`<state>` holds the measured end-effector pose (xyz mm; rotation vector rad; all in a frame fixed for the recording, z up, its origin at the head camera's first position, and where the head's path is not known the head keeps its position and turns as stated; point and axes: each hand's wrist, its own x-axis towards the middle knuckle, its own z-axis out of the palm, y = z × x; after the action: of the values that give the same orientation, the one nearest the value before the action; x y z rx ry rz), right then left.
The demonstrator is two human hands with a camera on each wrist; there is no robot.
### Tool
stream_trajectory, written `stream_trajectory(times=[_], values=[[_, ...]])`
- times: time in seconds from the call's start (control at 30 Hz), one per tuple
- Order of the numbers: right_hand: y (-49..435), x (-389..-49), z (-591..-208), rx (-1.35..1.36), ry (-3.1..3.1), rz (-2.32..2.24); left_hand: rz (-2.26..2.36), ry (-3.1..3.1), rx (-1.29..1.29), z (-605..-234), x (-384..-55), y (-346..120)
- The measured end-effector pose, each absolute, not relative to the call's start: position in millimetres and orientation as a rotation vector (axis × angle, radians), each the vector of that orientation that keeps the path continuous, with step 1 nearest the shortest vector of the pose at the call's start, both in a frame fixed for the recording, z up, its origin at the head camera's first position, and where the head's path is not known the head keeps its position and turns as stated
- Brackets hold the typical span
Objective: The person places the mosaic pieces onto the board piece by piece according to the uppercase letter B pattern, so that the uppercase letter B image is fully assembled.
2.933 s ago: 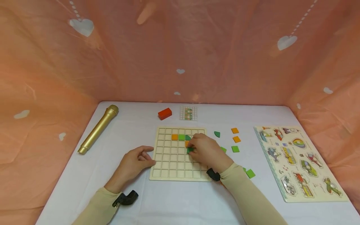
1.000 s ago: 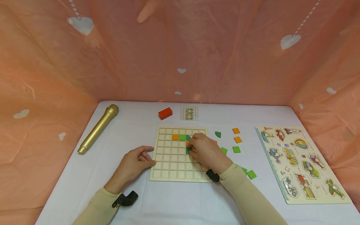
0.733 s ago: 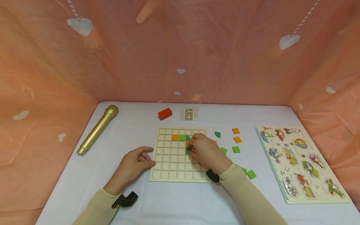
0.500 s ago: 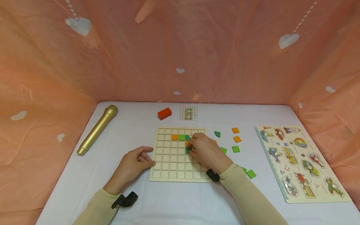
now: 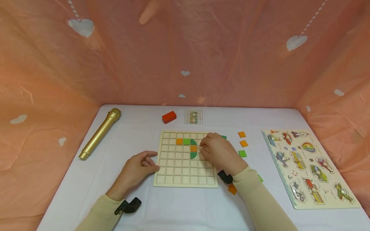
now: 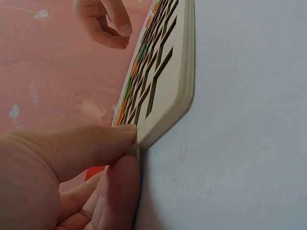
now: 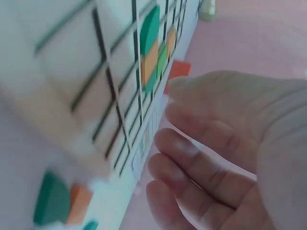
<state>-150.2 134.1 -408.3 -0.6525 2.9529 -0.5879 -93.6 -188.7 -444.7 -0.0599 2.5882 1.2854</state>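
Grid board (image 5: 179,163) mid-desk (image 5: 138,128), mostly bare. Seated in the far half: orange square (image 5: 179,141), light green square (image 5: 186,141), dark green quarter-round (image 5: 193,142) in a row; nearer, second orange square (image 5: 193,148), then second quarter-round (image 5: 193,155). Apparently early on, with loose tiles (image 5: 242,153) left at right. Left grip (image 5: 138,165) relaxed against the left edge; right grip (image 5: 218,150) over the right side, loosely parted, nothing held. Beyond, pattern card (image 5: 193,116) and red block (image 5: 169,117); at left, gold microphone (image 5: 100,134); at right, picture puzzle (image 5: 328,184).
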Motion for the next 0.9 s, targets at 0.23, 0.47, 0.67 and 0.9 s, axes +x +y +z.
stream_trajectory(times=[0.23,0.47,0.67,0.9], values=[[166,-158,-400,-0.523,2.975,-0.667,1.285,2.589,-0.058,-446,-93,-189],[207,-165,-395,-0.328,2.927,-0.708,1.285,2.589,-0.063,-445,-93,-189],[238,-154,-399,-0.304,2.943,-0.694,1.282,2.589,-0.062,-444,-93,-189],[265,-133,-409,-0.263,2.914,-0.639,1.291,2.579,-0.058,-445,-94,-190]])
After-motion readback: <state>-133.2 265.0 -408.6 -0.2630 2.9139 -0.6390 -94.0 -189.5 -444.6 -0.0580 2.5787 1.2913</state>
